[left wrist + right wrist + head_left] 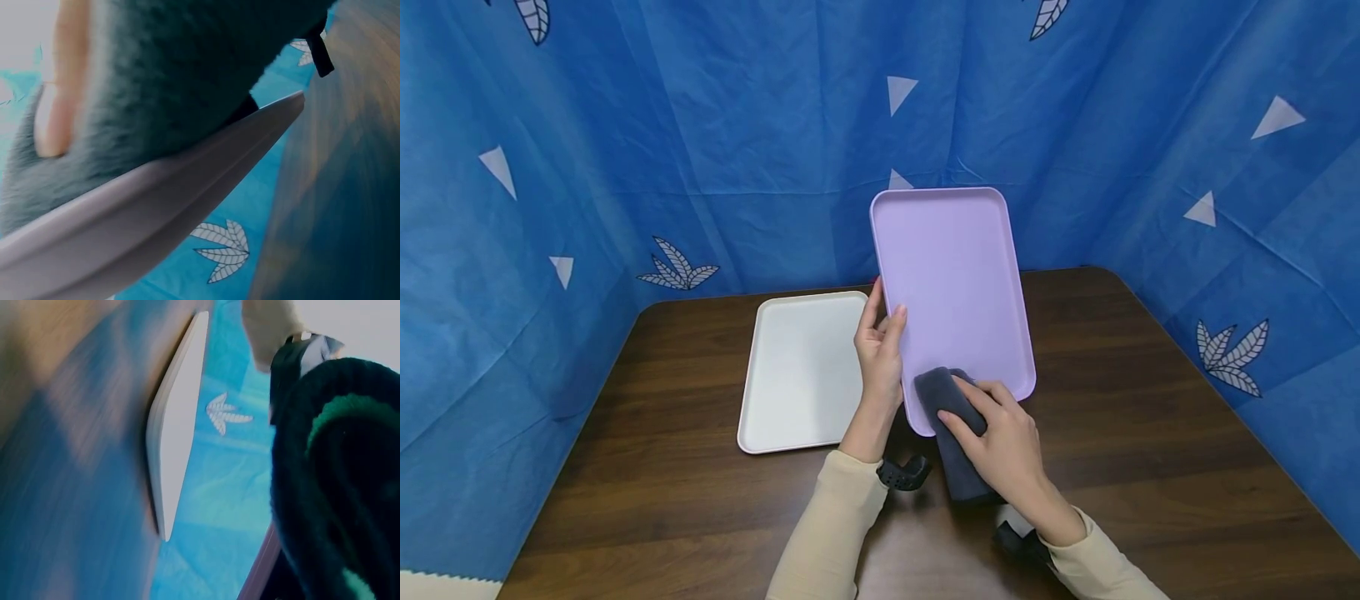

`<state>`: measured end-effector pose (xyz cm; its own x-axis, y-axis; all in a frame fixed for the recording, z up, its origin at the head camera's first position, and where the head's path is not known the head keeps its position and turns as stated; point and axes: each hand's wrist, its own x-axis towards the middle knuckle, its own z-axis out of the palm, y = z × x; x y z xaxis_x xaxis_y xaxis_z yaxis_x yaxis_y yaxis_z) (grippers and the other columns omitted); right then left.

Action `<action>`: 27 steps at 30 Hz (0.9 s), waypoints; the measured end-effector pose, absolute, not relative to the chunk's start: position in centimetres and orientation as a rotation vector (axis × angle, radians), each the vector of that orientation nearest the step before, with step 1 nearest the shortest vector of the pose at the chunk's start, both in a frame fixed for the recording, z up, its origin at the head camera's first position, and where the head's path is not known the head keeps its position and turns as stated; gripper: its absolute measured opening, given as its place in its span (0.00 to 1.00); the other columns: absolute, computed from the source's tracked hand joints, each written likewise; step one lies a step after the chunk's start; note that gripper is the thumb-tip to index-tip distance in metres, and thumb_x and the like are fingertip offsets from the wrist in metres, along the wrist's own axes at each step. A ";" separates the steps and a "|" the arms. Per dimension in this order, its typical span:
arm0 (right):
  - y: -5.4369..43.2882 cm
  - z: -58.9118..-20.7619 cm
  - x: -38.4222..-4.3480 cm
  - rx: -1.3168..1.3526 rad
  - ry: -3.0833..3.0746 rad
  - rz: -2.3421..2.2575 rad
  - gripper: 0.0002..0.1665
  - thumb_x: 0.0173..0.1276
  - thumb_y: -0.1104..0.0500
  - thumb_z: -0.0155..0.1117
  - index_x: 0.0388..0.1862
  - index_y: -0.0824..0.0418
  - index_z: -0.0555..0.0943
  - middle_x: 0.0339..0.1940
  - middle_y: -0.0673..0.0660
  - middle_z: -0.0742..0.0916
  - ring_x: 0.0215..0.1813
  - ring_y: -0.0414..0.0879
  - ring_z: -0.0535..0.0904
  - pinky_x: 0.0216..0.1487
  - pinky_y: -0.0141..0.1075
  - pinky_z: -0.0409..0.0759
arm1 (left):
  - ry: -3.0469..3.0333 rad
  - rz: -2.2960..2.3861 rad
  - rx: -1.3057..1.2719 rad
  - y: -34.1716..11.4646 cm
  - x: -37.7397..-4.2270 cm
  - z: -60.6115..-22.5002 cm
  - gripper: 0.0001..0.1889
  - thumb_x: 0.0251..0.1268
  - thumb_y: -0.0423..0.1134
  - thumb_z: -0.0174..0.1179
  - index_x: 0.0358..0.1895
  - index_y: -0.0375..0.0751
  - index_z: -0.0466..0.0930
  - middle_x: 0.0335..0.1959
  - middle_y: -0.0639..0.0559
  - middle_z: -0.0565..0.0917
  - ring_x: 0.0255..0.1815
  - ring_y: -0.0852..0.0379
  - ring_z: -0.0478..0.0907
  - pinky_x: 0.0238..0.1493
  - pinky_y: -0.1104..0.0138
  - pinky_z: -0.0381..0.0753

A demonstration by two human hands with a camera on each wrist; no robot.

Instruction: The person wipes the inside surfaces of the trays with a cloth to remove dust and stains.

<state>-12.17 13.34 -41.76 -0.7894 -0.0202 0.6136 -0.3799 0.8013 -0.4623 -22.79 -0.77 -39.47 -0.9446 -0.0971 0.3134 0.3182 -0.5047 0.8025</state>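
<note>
The left hand [880, 354] has its grip closed on the side of a lilac tray [955, 275], tilted up above the table [1112, 475]; the right hand [1011, 442] curls round a dark cloth [958, 462] against its lower end. Wiping seems under way, how much remains unclear; a white tray [805, 375] lies leftward. Only the right wrist view shows the cloth's looped fold end-on.

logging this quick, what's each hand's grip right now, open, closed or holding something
Left hand: closed, holding the purple tray by its left edge.
Right hand: closed, holding the dark cloth against the purple tray.
</note>
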 end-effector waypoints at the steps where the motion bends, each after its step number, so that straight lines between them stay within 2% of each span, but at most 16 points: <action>1: 13.1 -41.7 -12.1 0.306 -2.379 0.781 0.28 0.52 0.53 0.79 0.54 0.57 0.85 0.41 0.58 0.85 0.39 0.53 0.85 0.36 0.49 0.83 | -1.412 -2.514 -0.330 -0.8 -22.7 -39.5 0.28 0.74 0.33 0.51 0.75 0.45 0.60 0.60 0.39 0.78 0.50 0.62 0.82 0.49 0.70 0.82; 7: 12.1 -41.5 -11.5 0.346 -2.390 0.757 0.28 0.52 0.52 0.78 0.54 0.56 0.85 0.42 0.58 0.85 0.39 0.53 0.86 0.35 0.48 0.84 | -1.418 -2.516 -0.311 -0.8 -22.7 -39.5 0.29 0.73 0.33 0.52 0.75 0.47 0.61 0.60 0.39 0.78 0.50 0.60 0.82 0.50 0.69 0.82; 15: 11.6 -41.7 -11.1 0.361 -2.398 0.707 0.28 0.52 0.51 0.79 0.53 0.56 0.86 0.39 0.56 0.85 0.36 0.50 0.86 0.31 0.44 0.84 | -1.413 -2.520 -0.300 -0.8 -22.8 -39.5 0.28 0.73 0.34 0.52 0.75 0.47 0.61 0.57 0.41 0.81 0.48 0.61 0.83 0.47 0.69 0.83; 27: 12.9 -42.1 -11.2 0.356 -2.380 0.731 0.28 0.49 0.53 0.80 0.52 0.54 0.86 0.38 0.54 0.86 0.37 0.47 0.86 0.32 0.44 0.83 | -1.393 -2.550 -0.311 -0.6 -22.7 -39.7 0.28 0.74 0.33 0.51 0.75 0.47 0.61 0.53 0.43 0.84 0.46 0.61 0.84 0.45 0.68 0.84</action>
<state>-11.21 12.93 -42.14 -0.7740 -0.0721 0.6291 -0.4126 0.8111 -0.4147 -22.73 -0.62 -39.69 -0.9537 -0.0894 0.2871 0.2899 -0.5272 0.7988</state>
